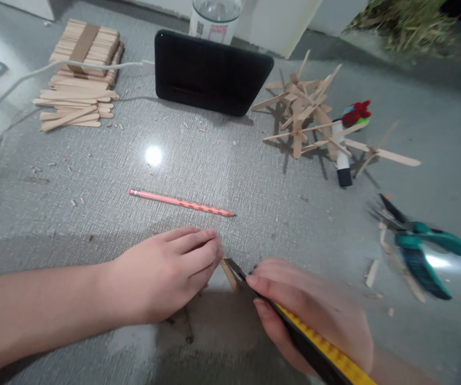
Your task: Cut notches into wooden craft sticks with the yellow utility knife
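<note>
My left hand (166,275) lies palm down on the grey table, fingers together, pressing on a small wooden stick (229,274) whose end shows at the fingertips. My right hand (314,313) is closed around a yellow and black utility knife (319,347), its blade tip resting against that stick. A pink pencil (180,202) lies just beyond my left hand.
Stacks of wooden craft sticks (80,75) sit at the back left, crossed by a white cable (17,85). A black phone (210,72) leans against a bottle (214,18). Glued stick structures (306,112), a marker (343,160) and green pliers (419,248) lie right.
</note>
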Motion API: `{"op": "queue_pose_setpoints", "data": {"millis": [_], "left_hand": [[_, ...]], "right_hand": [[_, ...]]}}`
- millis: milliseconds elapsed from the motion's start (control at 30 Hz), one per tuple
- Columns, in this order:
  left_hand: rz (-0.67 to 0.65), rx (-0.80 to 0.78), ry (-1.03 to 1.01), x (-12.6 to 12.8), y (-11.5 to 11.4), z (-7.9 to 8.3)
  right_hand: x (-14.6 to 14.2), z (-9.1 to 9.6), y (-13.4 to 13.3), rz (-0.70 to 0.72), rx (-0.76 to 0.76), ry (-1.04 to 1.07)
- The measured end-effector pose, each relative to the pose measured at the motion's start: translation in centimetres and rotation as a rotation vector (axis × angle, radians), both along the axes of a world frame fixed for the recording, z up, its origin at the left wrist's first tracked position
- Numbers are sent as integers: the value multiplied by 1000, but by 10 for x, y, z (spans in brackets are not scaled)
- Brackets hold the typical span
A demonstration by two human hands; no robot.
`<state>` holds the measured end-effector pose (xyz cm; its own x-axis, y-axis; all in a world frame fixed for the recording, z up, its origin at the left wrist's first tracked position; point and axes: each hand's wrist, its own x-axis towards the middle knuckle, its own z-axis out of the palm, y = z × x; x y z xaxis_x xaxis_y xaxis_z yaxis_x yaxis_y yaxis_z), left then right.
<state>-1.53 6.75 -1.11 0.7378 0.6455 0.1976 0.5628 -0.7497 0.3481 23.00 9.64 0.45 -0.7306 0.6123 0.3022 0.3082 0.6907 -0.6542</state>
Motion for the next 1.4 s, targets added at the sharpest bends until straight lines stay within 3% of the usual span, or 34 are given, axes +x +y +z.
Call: {"op": "queue_pose_setpoints", "data": {"millis": [233,433,1400], "left_hand": [[9,46,1,1,0,0],[27,71,-2,1,0,-1],[57,92,-34,4,1,-2]], "right_hand": [[-1,-2,-1,-8,32,24],[0,-6,-2,65,29,30],[1,-2,-3,-23,107,25]]}}
